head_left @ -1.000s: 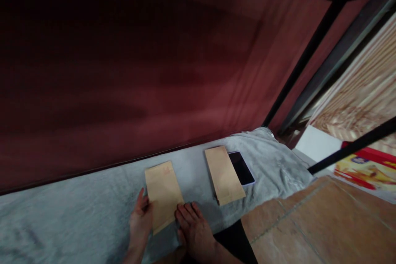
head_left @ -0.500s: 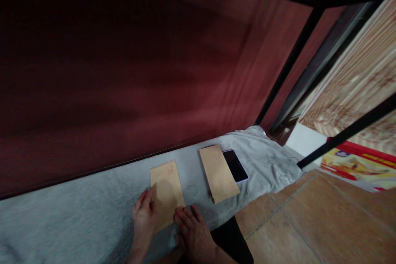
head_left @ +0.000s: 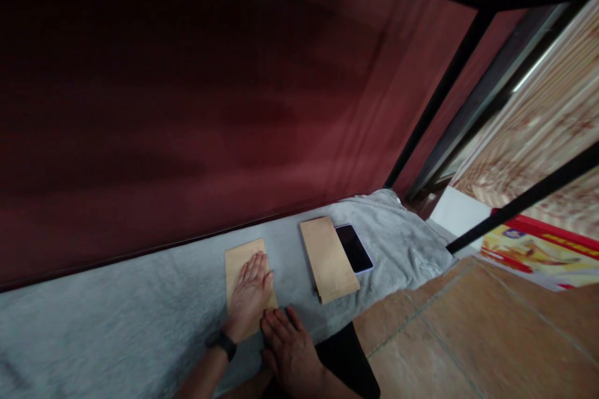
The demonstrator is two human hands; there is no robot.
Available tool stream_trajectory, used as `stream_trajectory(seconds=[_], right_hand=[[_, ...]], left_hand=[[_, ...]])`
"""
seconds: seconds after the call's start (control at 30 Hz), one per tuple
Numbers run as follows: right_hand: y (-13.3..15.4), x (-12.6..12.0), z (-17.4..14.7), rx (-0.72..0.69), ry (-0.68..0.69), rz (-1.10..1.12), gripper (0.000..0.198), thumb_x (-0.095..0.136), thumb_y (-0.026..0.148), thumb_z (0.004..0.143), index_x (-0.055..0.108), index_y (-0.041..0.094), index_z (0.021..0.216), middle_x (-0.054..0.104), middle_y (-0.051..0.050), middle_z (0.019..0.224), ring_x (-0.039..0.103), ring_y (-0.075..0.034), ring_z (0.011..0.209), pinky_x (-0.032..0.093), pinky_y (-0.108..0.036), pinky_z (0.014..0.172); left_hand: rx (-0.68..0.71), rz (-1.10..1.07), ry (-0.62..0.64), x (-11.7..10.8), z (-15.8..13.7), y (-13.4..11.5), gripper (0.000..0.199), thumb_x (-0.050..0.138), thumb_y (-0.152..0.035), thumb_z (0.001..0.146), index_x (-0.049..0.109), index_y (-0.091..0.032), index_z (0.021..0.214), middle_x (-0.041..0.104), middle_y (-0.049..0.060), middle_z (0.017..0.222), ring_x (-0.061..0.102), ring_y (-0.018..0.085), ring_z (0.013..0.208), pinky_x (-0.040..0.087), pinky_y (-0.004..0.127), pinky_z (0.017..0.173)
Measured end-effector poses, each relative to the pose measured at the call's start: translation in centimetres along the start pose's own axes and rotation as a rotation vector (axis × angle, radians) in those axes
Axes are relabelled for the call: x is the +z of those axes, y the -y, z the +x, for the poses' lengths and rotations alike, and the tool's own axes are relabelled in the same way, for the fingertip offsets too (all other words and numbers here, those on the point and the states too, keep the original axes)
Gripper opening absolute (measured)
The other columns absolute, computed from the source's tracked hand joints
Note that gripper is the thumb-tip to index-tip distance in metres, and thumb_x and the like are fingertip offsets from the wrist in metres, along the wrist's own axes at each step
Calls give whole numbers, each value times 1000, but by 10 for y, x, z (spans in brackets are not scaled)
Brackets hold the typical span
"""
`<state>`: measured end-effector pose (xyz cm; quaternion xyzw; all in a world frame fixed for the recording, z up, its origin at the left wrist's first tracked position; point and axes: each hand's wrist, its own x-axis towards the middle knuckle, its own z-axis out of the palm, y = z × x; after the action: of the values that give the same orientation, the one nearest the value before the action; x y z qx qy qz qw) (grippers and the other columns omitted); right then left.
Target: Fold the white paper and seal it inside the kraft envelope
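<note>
A tan paper envelope (head_left: 238,259) lies on a grey cloth (head_left: 140,312). My left hand (head_left: 250,295) rests flat on top of it, fingers together and stretched out, a dark band on the wrist. My right hand (head_left: 289,347) lies palm down on the cloth just beside the envelope's near right corner, fingers spread. A second tan envelope (head_left: 329,258) lies further right, apart from both hands. A black phone (head_left: 354,248) lies face up against its right side.
A dark red wall (head_left: 210,106) rises right behind the cloth. Black metal bars (head_left: 519,199) cross at the right. Tiled floor (head_left: 468,336) lies to the right, with a colourful printed box (head_left: 538,249) beyond.
My left hand moved from the envelope's left edge onto its top and now lies flat on it. My right hand stayed near the lower right corner. The view shifted slightly.
</note>
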<state>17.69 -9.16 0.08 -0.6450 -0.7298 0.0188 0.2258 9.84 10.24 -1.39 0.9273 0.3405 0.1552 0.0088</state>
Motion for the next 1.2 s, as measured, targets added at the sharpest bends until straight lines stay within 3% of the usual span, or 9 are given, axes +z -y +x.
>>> stream_trajectory(seconds=[0.2, 0.33, 0.5, 0.63, 0.8, 0.97, 1.2], right_hand=[[1, 3, -2, 12, -18, 15, 57, 50, 36, 101, 34, 21, 153, 49, -7, 151, 46, -21, 138, 34, -44, 120], [-1, 2, -2, 23, -19, 87, 54, 52, 34, 100, 40, 21, 151, 54, -7, 147, 49, -22, 136, 35, -46, 119], [-13, -6, 5, 19, 4, 211, 47, 47, 13, 95, 53, 22, 140, 63, -7, 136, 57, -19, 126, 45, -41, 112], [-27, -5, 23, 67, -40, 240, 43, 40, 14, 98, 57, 22, 137, 66, -8, 133, 60, -19, 122, 50, -39, 104], [-46, 8, 67, 0, 30, 82, 41, 42, 27, 103, 52, 18, 142, 53, -8, 148, 48, -20, 137, 38, -44, 116], [-59, 22, 109, 49, 19, -43, 47, 43, 26, 102, 43, 15, 148, 47, -10, 153, 41, -22, 142, 31, -46, 119], [-62, 23, 126, 105, -18, -45, 46, 44, 28, 103, 43, 15, 148, 51, -11, 149, 43, -23, 140, 32, -49, 117]], left_hand=[[-2, -27, 37, -6, -6, 0, 55, 34, -34, 100, 44, -10, 148, 42, 15, 155, 34, 25, 147, 31, 45, 119], [64, -73, 57, -14, -38, -3, 54, 35, -34, 102, 40, -12, 151, 41, 13, 156, 33, 23, 147, 31, 45, 120], [118, -107, 112, -33, -82, -10, 51, 34, -31, 104, 37, -19, 153, 39, 8, 158, 34, 20, 147, 31, 43, 121], [222, -78, 123, -45, -106, -12, 51, 40, -33, 103, 39, -23, 153, 40, 7, 157, 37, 21, 145, 32, 43, 120], [279, -30, 134, -54, -111, -16, 50, 48, -40, 100, 46, -27, 149, 45, 7, 155, 39, 27, 144, 31, 50, 119], [299, -5, 153, -57, -108, -19, 57, 54, -44, 97, 38, -37, 152, 33, 3, 162, 35, 29, 146, 30, 51, 117], [295, 17, 104, -53, -110, -18, 56, 50, -44, 99, 34, -38, 153, 30, 2, 163, 34, 27, 146, 26, 49, 119]])
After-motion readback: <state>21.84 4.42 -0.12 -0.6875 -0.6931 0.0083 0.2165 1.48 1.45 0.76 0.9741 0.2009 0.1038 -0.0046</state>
